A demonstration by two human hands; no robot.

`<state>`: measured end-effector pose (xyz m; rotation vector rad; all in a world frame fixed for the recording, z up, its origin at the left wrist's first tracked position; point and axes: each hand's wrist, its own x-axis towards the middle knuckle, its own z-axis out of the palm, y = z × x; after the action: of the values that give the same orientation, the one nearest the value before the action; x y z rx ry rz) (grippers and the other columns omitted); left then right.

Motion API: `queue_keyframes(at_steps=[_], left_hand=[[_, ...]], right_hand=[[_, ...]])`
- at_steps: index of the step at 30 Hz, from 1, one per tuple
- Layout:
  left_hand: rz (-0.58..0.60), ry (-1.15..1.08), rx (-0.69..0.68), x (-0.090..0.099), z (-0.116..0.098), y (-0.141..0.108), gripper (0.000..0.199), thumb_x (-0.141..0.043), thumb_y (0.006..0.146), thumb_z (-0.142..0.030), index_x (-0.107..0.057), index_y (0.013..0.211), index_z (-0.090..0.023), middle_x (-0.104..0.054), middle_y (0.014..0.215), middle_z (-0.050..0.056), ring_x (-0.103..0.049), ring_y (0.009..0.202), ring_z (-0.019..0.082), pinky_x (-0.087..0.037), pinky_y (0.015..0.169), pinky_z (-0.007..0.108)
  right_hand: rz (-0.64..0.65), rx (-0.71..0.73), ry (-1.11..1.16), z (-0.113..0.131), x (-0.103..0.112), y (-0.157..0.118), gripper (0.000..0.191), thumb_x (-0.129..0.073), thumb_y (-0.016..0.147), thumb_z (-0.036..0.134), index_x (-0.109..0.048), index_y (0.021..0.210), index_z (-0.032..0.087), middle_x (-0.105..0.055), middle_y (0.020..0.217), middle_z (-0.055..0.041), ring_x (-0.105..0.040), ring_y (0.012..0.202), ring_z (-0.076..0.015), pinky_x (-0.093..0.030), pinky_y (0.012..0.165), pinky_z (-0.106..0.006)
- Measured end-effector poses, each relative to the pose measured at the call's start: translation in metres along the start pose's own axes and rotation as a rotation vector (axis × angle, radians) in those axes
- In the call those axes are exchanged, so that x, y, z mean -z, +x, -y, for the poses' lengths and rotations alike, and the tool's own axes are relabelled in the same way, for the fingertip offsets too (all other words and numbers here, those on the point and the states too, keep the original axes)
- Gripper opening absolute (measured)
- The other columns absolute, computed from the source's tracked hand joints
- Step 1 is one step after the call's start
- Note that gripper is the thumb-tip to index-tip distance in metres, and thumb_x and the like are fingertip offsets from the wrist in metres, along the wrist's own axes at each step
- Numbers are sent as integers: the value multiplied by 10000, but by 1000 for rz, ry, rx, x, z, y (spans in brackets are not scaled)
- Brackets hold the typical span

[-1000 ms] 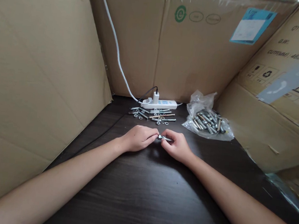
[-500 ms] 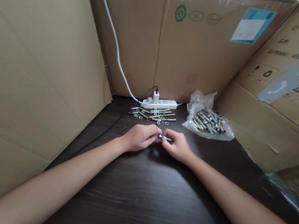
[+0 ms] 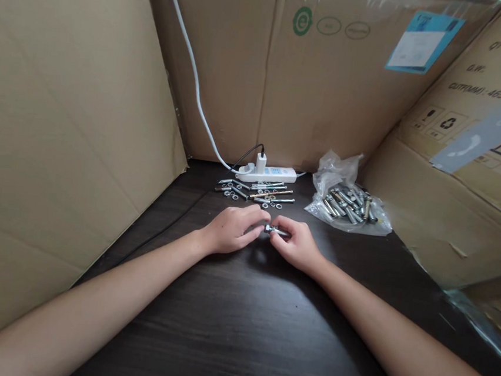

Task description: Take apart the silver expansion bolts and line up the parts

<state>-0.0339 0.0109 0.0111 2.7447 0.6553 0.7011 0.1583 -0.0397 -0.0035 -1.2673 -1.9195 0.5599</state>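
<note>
My right hand [image 3: 296, 242] is closed around a short metal expansion bolt [image 3: 280, 233], gripped between thumb and fingers. The bolt lies roughly level above the dark table, with its shiny nut end [image 3: 268, 229] pointing left. At that end my left hand [image 3: 235, 229] has its thumb and forefinger bent in a loose pinch at the nut, with a small dark gap showing behind the fingertips. The bolt's right part is hidden inside my right hand.
Loose long bolts [image 3: 272, 194], nuts and washers lie beyond my hands. Behind them is a white power strip [image 3: 278, 174] with a charger and cables. A clear plastic bag [image 3: 336, 169] of expansion bolts [image 3: 350, 205] lies right. Cardboard boxes [image 3: 224, 91] wall three sides.
The thumb and forefinger of my left hand have loosened a little around the nut end, and more of the nut shows. My right hand holds the bolt in the same place.
</note>
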Motion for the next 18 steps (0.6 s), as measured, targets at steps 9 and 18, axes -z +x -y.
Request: queue_keyframes(at_steps=[9,18], left_hand=[[4,-53,-25,-3,2,0,222,-423,901,-194,-564,1072,-212,-584,898,18,-569,791,132,-439,708,242],[89,-64,8,-2,2,1,200,-395,920,-233,-590,916,-188,-632,870,4,-582,800,132,-425,722,236]], right_hand=[[-2,-5,9,2,0,0,72,-503,741,191,-563,707,171,-519,589,39,-442,544,-95,-339,540,-197],[25,-2,-48,0,0,-1,77,-516,741,204,-580,714,170,-538,594,36,-446,542,-96,-343,545,-200]])
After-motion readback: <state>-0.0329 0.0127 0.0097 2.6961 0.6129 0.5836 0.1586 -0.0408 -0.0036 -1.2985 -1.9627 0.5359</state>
